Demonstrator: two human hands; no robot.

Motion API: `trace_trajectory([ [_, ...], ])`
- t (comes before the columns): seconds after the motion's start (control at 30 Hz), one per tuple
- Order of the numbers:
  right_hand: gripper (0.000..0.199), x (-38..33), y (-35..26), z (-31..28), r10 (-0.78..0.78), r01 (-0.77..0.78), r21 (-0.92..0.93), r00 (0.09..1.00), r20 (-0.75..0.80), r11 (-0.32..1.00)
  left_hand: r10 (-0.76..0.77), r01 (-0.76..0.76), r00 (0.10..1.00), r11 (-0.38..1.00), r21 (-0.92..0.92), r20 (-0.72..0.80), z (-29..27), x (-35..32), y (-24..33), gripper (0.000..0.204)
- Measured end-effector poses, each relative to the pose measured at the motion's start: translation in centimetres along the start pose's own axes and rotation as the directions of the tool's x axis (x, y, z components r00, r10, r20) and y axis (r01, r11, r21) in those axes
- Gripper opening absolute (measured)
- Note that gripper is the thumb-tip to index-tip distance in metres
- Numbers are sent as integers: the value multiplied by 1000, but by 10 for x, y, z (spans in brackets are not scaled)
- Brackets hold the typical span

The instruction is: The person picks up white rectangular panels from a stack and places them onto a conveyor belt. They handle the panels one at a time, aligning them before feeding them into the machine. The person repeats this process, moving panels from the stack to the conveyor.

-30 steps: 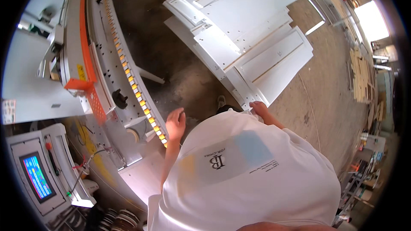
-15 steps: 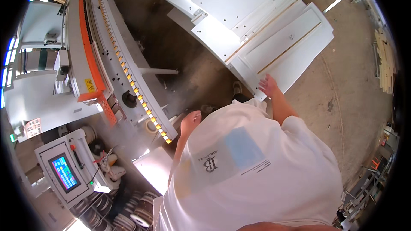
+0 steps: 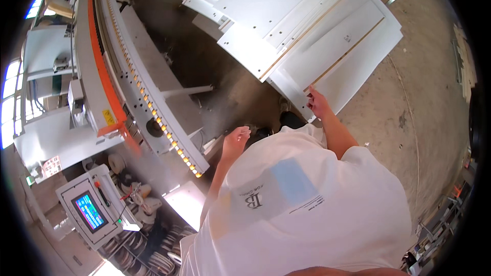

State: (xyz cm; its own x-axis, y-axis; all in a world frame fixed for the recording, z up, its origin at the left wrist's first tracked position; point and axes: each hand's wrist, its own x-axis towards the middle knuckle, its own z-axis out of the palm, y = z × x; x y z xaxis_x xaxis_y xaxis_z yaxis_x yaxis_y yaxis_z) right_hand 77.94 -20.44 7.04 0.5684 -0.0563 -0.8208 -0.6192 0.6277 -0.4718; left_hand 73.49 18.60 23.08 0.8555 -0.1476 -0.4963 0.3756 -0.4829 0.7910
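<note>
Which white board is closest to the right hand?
The rightmost white board, with a thin brown line down its middle. The right hand is right at its near end; the other white boards lie farther left.

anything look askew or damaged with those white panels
The white panels look askew: they lie staggered, edges not lined up, beyond the right hand. That may just be loose stacking; no clear damage shows at this size.
</note>
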Motion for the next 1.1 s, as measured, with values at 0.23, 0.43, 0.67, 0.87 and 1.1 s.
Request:
trace_trajectory([
  [0.23, 29, -79, -11, 53, 132, -45, -265, 938, 322, 963, 6, 67, 988, 883, -464, 154, 28, 59, 80, 36],
  [0.43, 41, -93, 8, 83, 216, 79, -605, 891, 399, 792, -233, 242, 968, 790, -563, 89, 28, 70, 45, 22],
  [0.67, 41, -42, -6, 20, -72, 71, 29, 997, 9, 997, -359, 203, 924, 749, -631, -129, -55, -4, -41, 17],
  [0.87, 38, 1, 25, 30, -44, 52, 46, 986, -161, 998, -412, 14, 742, 798, -603, -529, -84, -56, -71, 22],
  [1.1, 25, -46, 40, 124, -117, 123, -153, 992, 48, 980, -504, -125, 454, 781, -612, -735, -104, -119, -116, 27],
])
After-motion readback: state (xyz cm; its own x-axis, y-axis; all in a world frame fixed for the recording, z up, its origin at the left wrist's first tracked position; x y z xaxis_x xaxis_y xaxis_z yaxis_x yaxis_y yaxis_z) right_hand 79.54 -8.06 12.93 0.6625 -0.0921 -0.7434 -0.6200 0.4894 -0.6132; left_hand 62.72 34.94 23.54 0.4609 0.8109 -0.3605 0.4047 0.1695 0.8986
